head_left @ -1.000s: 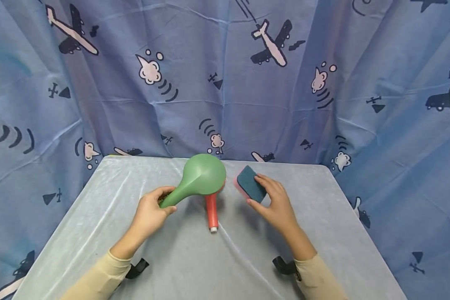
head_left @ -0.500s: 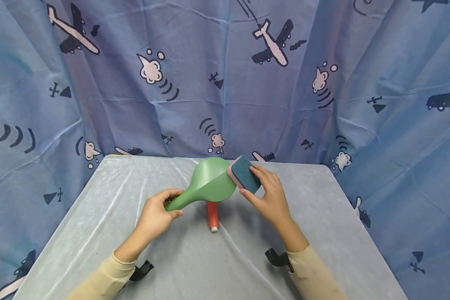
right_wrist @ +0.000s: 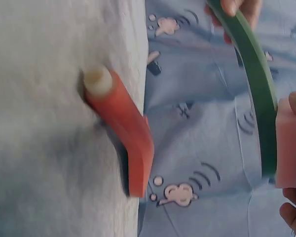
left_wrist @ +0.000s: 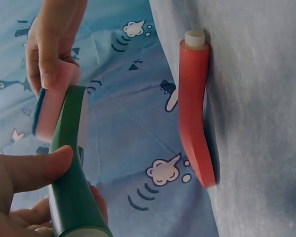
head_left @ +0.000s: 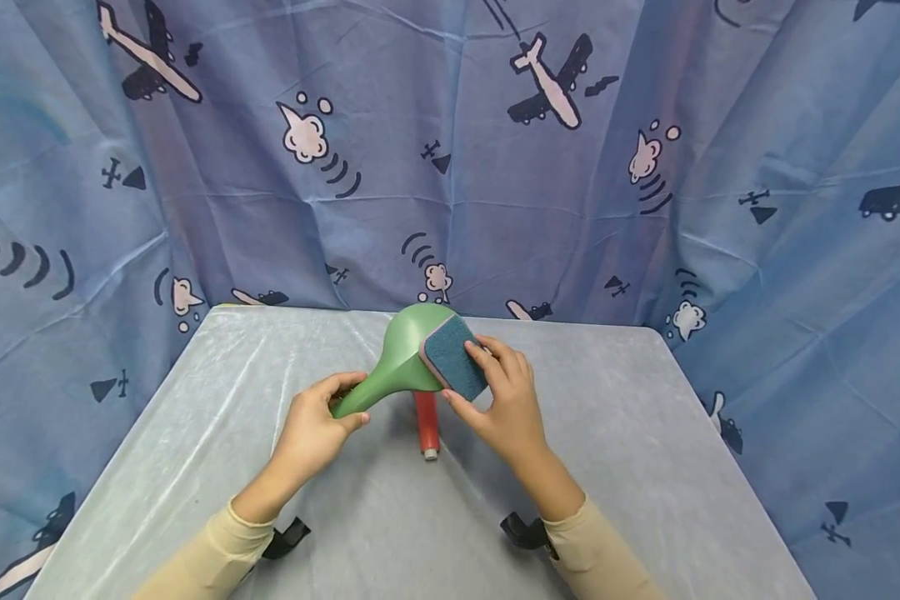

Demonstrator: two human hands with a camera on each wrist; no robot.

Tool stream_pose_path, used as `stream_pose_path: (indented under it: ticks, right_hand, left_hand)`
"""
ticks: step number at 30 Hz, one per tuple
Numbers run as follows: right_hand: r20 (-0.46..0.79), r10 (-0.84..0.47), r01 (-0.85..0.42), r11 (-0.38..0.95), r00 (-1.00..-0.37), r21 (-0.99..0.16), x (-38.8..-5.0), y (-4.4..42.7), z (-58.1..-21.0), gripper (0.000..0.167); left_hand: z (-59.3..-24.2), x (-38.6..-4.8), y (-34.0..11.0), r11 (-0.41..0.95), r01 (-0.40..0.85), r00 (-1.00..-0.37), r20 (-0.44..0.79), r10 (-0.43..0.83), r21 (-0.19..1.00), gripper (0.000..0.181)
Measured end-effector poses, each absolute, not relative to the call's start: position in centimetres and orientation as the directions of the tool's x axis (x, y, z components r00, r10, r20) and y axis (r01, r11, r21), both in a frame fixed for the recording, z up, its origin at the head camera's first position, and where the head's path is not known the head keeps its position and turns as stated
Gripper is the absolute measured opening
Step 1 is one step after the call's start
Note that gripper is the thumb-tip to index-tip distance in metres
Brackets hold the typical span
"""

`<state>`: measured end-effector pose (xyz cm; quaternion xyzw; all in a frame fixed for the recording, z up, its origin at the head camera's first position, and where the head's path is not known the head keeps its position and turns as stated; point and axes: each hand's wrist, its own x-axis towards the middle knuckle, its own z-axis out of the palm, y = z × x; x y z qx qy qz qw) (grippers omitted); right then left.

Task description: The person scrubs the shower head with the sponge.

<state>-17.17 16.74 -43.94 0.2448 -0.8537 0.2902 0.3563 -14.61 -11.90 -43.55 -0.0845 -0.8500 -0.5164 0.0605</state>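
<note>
My left hand (head_left: 311,427) grips the handle of a green handheld shower head (head_left: 405,333), raised above the table with its smooth rounded back upward. In my right hand (head_left: 506,404) is a sponge (head_left: 456,354) with a dark blue scouring layer and a pink foam layer, pinched between thumb and fingers. The pink foam (left_wrist: 54,106) lies against the back of the green head, as the left wrist view also shows. Beneath, a red shower head (right_wrist: 130,133) with a pale connector end rests on the table; in the head view its round part is hidden.
The table (head_left: 630,467) has a grey-white cover. Behind it and at both sides hangs a blue curtain (head_left: 390,167) printed with planes. A black strap piece (head_left: 287,537) shows at each wrist.
My right hand has moved left with the sponge, from apart from the green shower head to its edge and then onto its back. The left hand shifted slightly right with the shower head.
</note>
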Motion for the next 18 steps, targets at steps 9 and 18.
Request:
stream_pose_path:
  ticks: [9, 18]
  right_hand:
    - [0.754, -0.073, -0.554, 0.726, -0.653, -0.408, -17.8, 16.6, -42.9, 0.068]
    - [0.779, -0.235, -0.625, 0.742, -0.581, -0.242, -16.3, 14.5, -43.4, 0.069]
  left_hand:
    - [-43.2, -14.4, -11.9, 0.414, 0.181, -0.983, 0.182, 0.038, 0.892, 0.055]
    - [-43.3, -14.3, -11.7, 0.409, 0.169, -0.984, 0.178, 0.017, 0.897, 0.054]
